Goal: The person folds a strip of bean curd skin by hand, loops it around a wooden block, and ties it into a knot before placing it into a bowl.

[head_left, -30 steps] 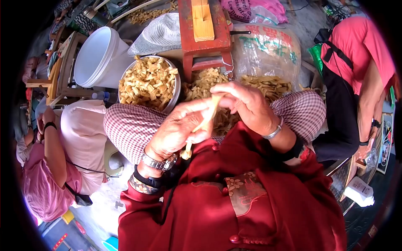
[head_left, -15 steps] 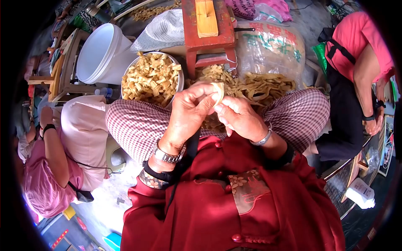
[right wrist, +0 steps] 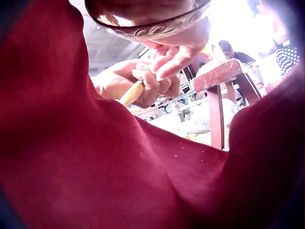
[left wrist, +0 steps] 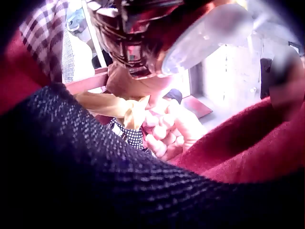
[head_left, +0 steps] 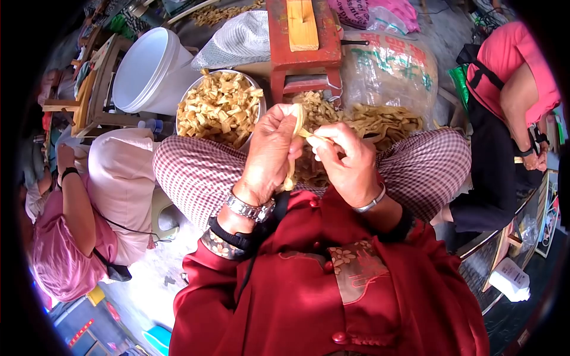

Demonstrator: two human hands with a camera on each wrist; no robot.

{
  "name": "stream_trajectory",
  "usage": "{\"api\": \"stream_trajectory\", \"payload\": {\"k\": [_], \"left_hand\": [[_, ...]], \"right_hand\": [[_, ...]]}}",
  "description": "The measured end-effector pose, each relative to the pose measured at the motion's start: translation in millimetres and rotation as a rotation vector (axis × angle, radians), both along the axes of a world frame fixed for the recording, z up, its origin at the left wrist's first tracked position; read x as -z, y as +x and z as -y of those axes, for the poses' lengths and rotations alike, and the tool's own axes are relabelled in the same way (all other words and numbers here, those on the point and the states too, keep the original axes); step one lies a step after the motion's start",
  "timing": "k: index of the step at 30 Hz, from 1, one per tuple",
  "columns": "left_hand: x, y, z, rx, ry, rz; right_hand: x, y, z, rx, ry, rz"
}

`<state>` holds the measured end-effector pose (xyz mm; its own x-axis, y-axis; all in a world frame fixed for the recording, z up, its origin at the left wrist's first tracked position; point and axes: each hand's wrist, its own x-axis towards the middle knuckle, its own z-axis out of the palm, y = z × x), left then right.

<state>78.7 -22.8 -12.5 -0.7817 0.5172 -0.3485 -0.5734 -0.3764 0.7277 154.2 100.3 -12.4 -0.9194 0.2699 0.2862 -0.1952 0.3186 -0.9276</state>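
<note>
Strip (head_left: 298, 121) is held upright just beside the metal bowl (head_left: 261, 118), on its body side. Left hand (head_left: 270, 148) is curled round it, knuckles up. Upper end is pinched by right hand (head_left: 347, 160), thumb against forefinger.

The strip (head_left: 295, 127) is pale yellow. The jacket (head_left: 309, 296) is deep red, its trim (head_left: 350, 264) brown with pale flowers. The trousers (head_left: 196, 172) bear a small maroon-and-white check. The bucket (head_left: 148, 71) is white, the stool (head_left: 303, 53) red, the bowl (head_left: 262, 114) silver, its pieces (head_left: 219, 107) tan. The watch (head_left: 249, 209) is silver.
</note>
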Motion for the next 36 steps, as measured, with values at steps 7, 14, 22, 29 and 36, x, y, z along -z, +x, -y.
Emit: {"api": "stream_trajectory", "payload": {"k": [7, 14, 22, 29, 36], "left_hand": [[8, 8, -14, 0.047, -0.174, -0.109], [5, 15, -17, 0.134, -0.324, -0.331], [-4, 23, -21, 0.093, -0.526, -0.529], [-1, 23, -16, 0.153, -0.603, -0.660], [-7, 26, -19, 0.147, -0.575, -0.650]], "right_hand": [[1, -10, -4, -0.107, 0.123, -0.203], [13, -10, -4, 0.071, -0.086, -0.038], [0, -11, -16, 0.098, 0.351, -0.191], [4, -7, -26, -0.066, -0.430, 0.233], [7, -12, -38, -0.215, -0.635, 0.369]]}}
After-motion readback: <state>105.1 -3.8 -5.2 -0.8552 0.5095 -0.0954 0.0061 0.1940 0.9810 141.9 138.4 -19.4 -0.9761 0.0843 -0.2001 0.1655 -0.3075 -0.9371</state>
